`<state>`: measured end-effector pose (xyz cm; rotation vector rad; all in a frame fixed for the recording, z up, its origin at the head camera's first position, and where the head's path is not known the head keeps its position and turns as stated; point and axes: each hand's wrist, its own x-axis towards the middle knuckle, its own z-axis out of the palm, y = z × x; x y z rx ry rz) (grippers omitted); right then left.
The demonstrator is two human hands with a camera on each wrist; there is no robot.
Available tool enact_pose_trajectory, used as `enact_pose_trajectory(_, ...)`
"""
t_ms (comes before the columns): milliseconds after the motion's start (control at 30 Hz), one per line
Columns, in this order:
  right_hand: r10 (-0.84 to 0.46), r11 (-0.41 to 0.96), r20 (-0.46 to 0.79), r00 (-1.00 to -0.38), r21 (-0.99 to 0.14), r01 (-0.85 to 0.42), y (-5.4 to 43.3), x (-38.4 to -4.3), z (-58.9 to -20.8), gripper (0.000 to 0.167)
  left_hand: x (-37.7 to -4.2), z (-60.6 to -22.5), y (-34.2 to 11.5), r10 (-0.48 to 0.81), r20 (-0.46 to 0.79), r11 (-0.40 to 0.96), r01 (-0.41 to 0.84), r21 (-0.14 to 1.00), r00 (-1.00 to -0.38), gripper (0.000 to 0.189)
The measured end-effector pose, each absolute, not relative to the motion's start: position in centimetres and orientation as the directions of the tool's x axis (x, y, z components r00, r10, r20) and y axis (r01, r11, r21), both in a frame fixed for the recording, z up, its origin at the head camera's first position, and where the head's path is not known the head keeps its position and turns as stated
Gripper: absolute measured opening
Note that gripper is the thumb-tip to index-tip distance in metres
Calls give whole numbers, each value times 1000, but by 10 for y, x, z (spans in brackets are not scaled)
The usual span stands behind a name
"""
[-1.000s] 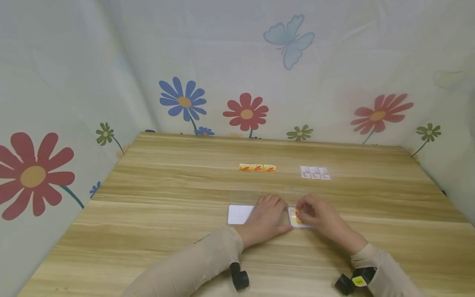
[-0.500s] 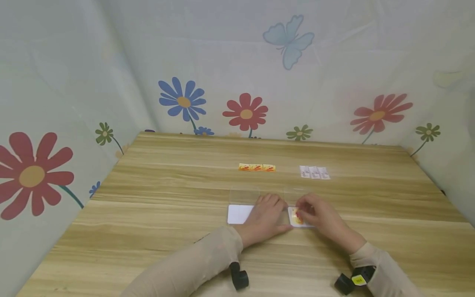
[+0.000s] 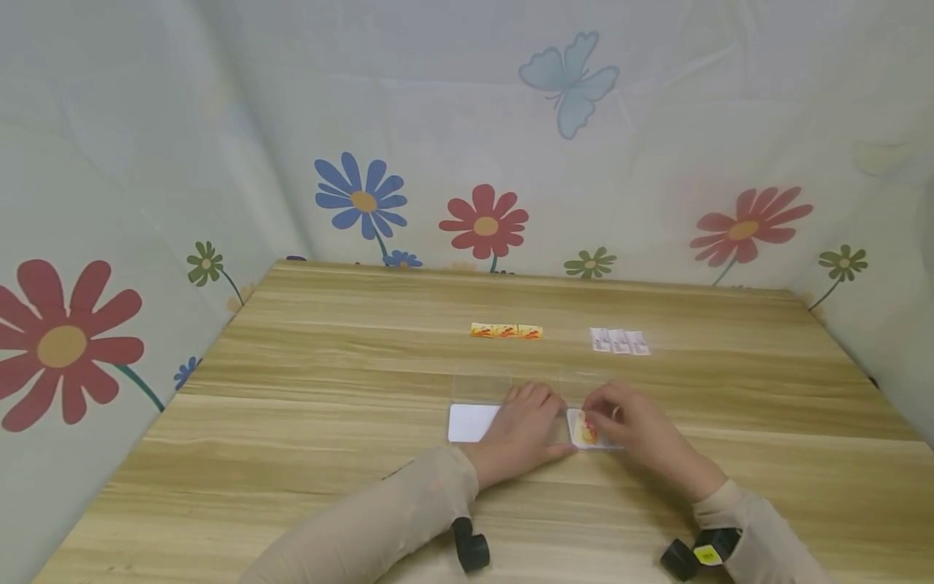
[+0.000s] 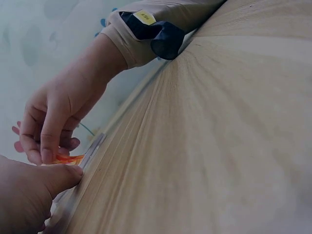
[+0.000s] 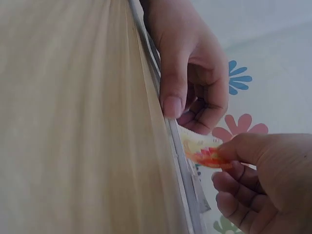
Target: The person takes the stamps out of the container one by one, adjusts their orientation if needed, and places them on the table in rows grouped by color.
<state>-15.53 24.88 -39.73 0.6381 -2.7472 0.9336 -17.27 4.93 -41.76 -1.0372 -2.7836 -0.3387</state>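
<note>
My right hand (image 3: 642, 430) pinches a yellow-and-red postage stamp (image 3: 588, 430) between thumb and fingers. In the right wrist view the stamp (image 5: 202, 148) shows a toothed edge and bends up from a thin white card in a clear holder (image 5: 183, 168). My left hand (image 3: 521, 430) lies between two such holders, its thumb (image 4: 68, 176) at the near left edge of the right one. The left holder's white card (image 3: 470, 423) is partly covered by that hand. Clear flaps (image 3: 481, 385) stand folded back behind both cards.
Farther back on the wooden table (image 3: 328, 357) lie a strip of yellow-and-red stamps (image 3: 507, 331) and, to its right, a strip of pale stamps (image 3: 619, 341). A cloth backdrop (image 3: 416, 105) with printed flowers hangs behind the table.
The stamp pinched by the right hand has shifted slightly right, baring a little more of the white card on its left. The left hand stays in place.
</note>
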Motion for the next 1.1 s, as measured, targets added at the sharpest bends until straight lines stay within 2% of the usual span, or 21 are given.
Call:
enact_pose_trajectory(400,-351,659,189,-917,-646,-385,259,-157,-385,3,-172,-416,49,625,207,734,657,173,-753,50)
enact_pose_trajectory(767,-291,552,128,-948,-787,-275,267,-154,-372,13,-173,-415,49,626,193,738,654,166,-755,51)
enact_pose_trajectory(967,-212,526,80,-974,-831,-182,268,-154,-370,18,-173,-415,49,625,186,738,652,176,-758,51)
enact_pose_trajectory(1100,-202,512,84,-976,-840,-178,269,-155,-369,18,-173,-414,49,628,184,736,654,173,-756,51)
